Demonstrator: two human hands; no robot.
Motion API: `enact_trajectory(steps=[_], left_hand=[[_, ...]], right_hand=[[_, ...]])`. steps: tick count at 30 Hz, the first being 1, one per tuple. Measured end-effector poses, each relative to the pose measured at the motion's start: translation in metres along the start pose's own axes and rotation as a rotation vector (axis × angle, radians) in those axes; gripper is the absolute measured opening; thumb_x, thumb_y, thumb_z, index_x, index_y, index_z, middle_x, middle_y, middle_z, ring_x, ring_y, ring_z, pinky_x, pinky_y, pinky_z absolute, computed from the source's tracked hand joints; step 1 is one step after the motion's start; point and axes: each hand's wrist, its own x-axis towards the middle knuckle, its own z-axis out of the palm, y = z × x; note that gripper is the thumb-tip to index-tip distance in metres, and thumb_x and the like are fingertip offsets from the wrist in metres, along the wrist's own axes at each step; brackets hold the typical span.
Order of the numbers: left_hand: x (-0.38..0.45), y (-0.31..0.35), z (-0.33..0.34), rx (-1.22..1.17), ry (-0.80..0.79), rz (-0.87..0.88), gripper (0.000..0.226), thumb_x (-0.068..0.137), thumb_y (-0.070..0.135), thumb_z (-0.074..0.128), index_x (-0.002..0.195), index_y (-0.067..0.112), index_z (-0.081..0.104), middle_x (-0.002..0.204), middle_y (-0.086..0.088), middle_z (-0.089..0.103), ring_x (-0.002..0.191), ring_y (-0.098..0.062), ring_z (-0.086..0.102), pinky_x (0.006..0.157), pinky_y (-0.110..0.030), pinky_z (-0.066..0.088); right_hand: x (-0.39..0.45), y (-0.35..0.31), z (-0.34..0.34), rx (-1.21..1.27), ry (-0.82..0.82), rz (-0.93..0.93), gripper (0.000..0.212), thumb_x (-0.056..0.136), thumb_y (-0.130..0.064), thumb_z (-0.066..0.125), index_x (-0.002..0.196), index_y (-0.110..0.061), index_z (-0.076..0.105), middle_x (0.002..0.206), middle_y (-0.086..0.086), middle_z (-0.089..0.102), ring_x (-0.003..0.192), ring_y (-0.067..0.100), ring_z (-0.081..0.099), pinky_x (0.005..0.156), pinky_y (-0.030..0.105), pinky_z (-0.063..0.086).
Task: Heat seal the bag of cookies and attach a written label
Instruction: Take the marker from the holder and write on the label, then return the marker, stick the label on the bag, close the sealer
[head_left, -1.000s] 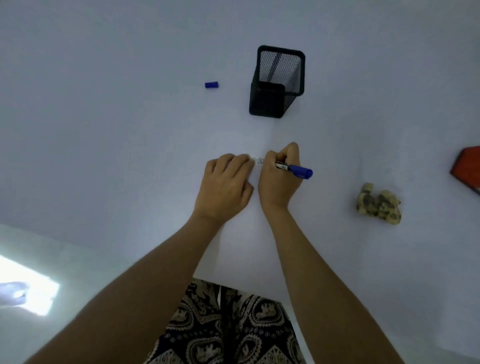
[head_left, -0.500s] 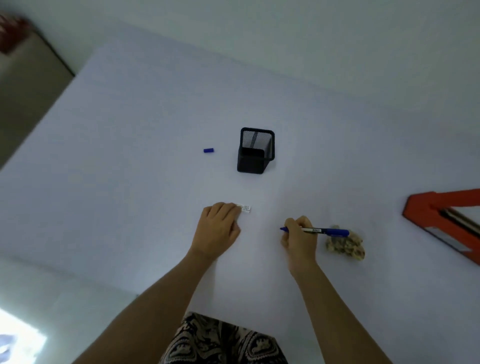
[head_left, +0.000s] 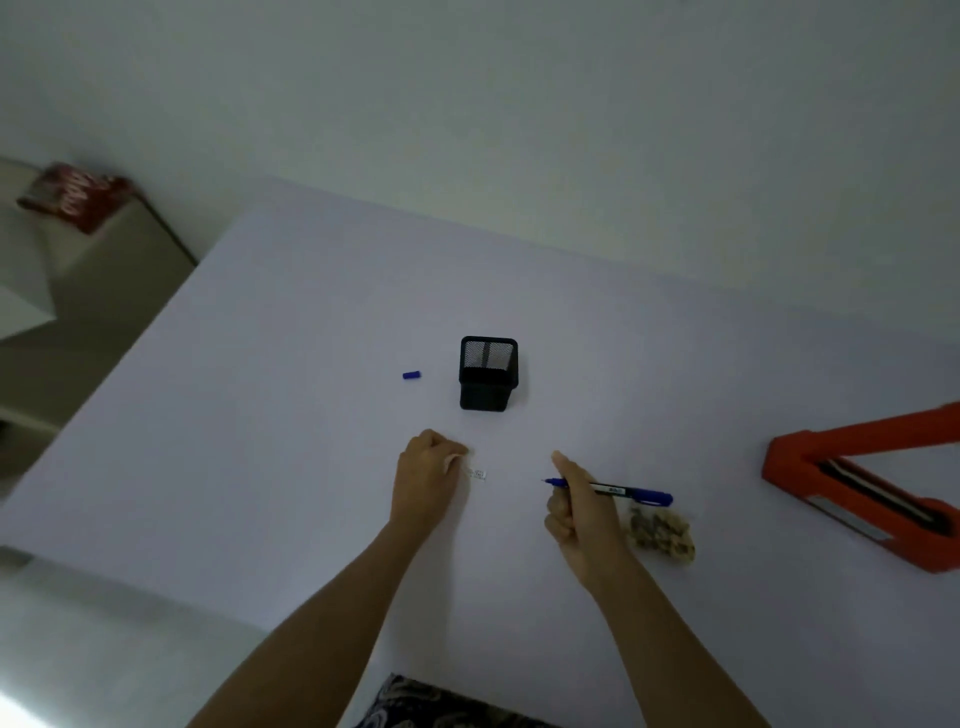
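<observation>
A small white written label (head_left: 478, 474) lies on the white table (head_left: 270, 415), and my left hand (head_left: 427, 478) pinches its left end with curled fingers. My right hand (head_left: 576, 512) grips a blue pen (head_left: 631, 492), uncapped, with its tip pointing left, well to the right of the label. The clear bag of cookies (head_left: 662, 534) lies just right of my right hand, below the pen's back end. The red heat sealer (head_left: 862, 488) stands at the right edge with its arm raised.
A black mesh pen holder (head_left: 488, 373) stands behind my hands. The blue pen cap (head_left: 411, 375) lies to its left. A red package (head_left: 78, 200) rests on a low surface beyond the table's far left corner.
My right hand has drawn the pen away from the label to the right, toward the cookies. My head has lifted, so the table, wall and sealer come into view.
</observation>
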Motion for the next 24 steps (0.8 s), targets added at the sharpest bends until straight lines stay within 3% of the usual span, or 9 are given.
enact_trajectory(steps=[4, 7, 9, 12, 15, 19, 24], left_hand=[[0.025, 0.001, -0.022, 0.009, 0.068, -0.024, 0.021, 0.090, 0.007, 0.059, 0.108, 0.008, 0.069, 0.101, -0.010, 0.063, 0.091, -0.024, 0.058, 0.080, -0.029, 0.047], [0.062, -0.013, -0.038, 0.035, 0.088, -0.106, 0.027, 0.093, 0.008, 0.054, 0.118, 0.007, 0.062, 0.115, -0.013, 0.056, 0.095, -0.027, 0.060, 0.079, -0.035, 0.051], [0.087, -0.026, -0.043, 0.001, 0.084, -0.187, 0.035, 0.093, 0.010, 0.053, 0.129, 0.009, 0.052, 0.127, -0.013, 0.046, 0.094, -0.029, 0.060, 0.077, -0.036, 0.051], [0.117, -0.046, -0.042, 0.019, -0.007, -0.223, 0.044, 0.092, 0.018, 0.058, 0.135, 0.011, 0.045, 0.134, -0.013, 0.038, 0.096, -0.031, 0.059, 0.077, -0.038, 0.050], [0.131, -0.063, -0.038, 0.102, -0.104, -0.107, 0.027, 0.092, 0.016, 0.057, 0.117, 0.008, 0.058, 0.122, -0.013, 0.047, 0.096, -0.031, 0.058, 0.077, -0.037, 0.049], [0.133, -0.062, -0.042, 0.055, -0.087, -0.067, 0.014, 0.093, 0.011, 0.053, 0.101, 0.005, 0.063, 0.107, -0.014, 0.058, 0.093, -0.030, 0.058, 0.076, -0.034, 0.044], [0.103, 0.005, -0.106, -0.471, -0.062, -0.020, 0.009, 0.090, 0.011, 0.063, 0.098, 0.014, 0.066, 0.091, 0.002, 0.069, 0.078, 0.001, 0.065, 0.071, -0.010, 0.047]], right_hand=[[-0.005, -0.010, 0.016, -0.125, -0.004, -0.020, 0.026, 0.083, -0.022, 0.071, 0.070, -0.016, 0.049, 0.047, -0.003, 0.038, 0.036, 0.006, 0.030, 0.031, 0.018, 0.026], [-0.008, -0.018, 0.027, -0.041, -0.054, -0.017, 0.008, 0.084, -0.017, 0.068, 0.081, -0.011, 0.063, 0.062, 0.004, 0.058, 0.052, 0.011, 0.057, 0.041, 0.019, 0.043], [-0.009, -0.023, 0.030, 0.039, -0.084, 0.001, 0.012, 0.091, -0.016, 0.060, 0.089, -0.006, 0.068, 0.071, 0.009, 0.067, 0.068, 0.023, 0.071, 0.047, 0.024, 0.052], [-0.009, -0.027, 0.031, 0.127, -0.076, -0.012, 0.020, 0.095, -0.018, 0.053, 0.093, -0.004, 0.068, 0.078, 0.012, 0.071, 0.082, 0.032, 0.073, 0.050, 0.028, 0.057], [-0.008, -0.025, 0.038, 0.161, -0.047, -0.020, 0.021, 0.094, -0.018, 0.052, 0.092, -0.005, 0.067, 0.079, 0.012, 0.071, 0.084, 0.032, 0.073, 0.053, 0.029, 0.058], [-0.007, -0.022, 0.056, 0.160, -0.029, -0.050, 0.018, 0.093, -0.018, 0.053, 0.097, -0.007, 0.068, 0.081, 0.010, 0.070, 0.086, 0.030, 0.072, 0.057, 0.030, 0.059], [-0.024, -0.037, 0.099, 0.174, -0.090, -0.145, 0.012, 0.092, -0.008, 0.055, 0.097, -0.007, 0.065, 0.083, 0.014, 0.070, 0.085, 0.032, 0.072, 0.056, 0.029, 0.059]])
